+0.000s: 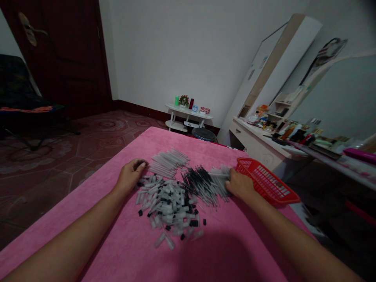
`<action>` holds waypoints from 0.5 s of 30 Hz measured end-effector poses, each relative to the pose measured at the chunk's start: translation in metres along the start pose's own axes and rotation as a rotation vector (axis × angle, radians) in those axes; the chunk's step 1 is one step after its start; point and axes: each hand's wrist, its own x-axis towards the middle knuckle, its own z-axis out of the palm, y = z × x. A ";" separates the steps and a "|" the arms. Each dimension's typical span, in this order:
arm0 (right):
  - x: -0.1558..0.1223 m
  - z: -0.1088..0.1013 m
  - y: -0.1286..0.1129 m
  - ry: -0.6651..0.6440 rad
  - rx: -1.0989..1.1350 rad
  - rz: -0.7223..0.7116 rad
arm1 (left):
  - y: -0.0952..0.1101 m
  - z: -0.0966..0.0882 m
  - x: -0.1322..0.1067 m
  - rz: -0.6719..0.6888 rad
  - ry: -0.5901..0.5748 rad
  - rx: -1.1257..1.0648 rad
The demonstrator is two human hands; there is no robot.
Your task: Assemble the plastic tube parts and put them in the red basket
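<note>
Hundreds of small pen parts across the middle of the pink tabletop (235,250): a loose heap of short clear and black caps (169,207) nearest the front edge, a tidy bundle of clear barrels (167,162) behind it, a fan of thin black refills (202,182) to the right. Red basket (267,182) tilted at the right edge. Dim room beyond: patterned red floor (58,156), dark door (73,51), small white stand (188,115), cluttered dresser (258,143). Left hand (129,176) curled closed at the barrels' near end, touching the caps, something dark pinched inside, too blurred to name. Right hand (239,184) resting on the refills just beside the basket; fingers hidden, grip impossible to tell.
</note>
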 end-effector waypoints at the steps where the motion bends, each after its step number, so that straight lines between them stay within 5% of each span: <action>1: 0.000 0.002 0.002 0.009 -0.008 -0.002 | -0.001 0.000 0.000 -0.001 0.000 -0.001; 10: 0.001 0.014 0.022 0.022 0.049 -0.044 | -0.006 -0.002 0.002 0.031 -0.010 0.065; 15: 0.013 -0.005 0.010 0.084 0.170 -0.024 | -0.001 0.000 0.001 0.012 0.010 0.050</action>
